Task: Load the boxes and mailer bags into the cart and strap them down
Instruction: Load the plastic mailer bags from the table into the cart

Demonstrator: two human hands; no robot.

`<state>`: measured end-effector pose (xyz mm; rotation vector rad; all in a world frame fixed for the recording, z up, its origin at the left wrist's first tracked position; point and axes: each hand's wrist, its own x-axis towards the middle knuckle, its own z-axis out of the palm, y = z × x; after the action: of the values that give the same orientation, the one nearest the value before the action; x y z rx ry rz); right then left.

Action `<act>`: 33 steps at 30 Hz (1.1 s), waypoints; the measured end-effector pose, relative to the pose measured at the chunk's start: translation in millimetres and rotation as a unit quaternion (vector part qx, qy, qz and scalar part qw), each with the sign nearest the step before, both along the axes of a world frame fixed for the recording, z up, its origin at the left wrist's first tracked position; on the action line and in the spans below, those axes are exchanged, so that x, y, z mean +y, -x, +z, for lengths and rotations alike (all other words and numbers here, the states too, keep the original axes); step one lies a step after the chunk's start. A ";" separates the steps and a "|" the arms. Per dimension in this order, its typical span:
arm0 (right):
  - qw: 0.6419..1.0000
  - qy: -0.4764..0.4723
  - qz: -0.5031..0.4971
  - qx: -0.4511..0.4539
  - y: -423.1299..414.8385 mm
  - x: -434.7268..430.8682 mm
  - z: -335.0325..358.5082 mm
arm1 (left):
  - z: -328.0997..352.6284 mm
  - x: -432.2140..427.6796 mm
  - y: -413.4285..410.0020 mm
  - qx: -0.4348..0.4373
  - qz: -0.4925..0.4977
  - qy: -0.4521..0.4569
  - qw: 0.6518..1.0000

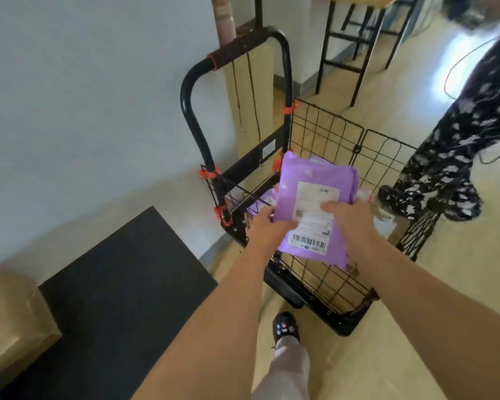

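Holding purple mailer bag; barcoded label illegible.

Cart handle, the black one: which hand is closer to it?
Left. The left hand grips the left edge of the purple mailer bag, on the side of the cart where the handle stands; the right hand grips its right edge, farther from the handle.

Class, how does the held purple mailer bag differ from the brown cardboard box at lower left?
The mailer bag is purple and soft; the cardboard box is brown and straight-edged. The left hand and right hand grip the bag over the cart; the box sits untouched, away from it. The bag shows a barcode label; the box shows none. Neither lies in the cart yet.
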<state>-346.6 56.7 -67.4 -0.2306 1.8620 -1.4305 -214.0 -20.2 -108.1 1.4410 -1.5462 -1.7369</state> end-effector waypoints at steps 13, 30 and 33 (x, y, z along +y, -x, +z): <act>0.987 -0.076 -0.047 0.131 122.4 -57.6 -31.9 | -26.4 -86.0 113.4 -0.048 -0.109 0.009 0.993; 0.881 -0.244 0.253 0.318 247.4 -76.6 -83.9 | -78.0 -69.2 233.4 -0.222 -0.212 0.092 0.947; 0.889 -0.263 0.287 0.241 290.4 -77.4 -104.3 | -94.7 -54.7 264.0 -0.247 -0.212 0.070 0.943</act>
<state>-637.0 -20.7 -171.7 -0.8415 2.2344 -0.4543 -478.0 -75.0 -202.8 1.6438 -2.3401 -1.4935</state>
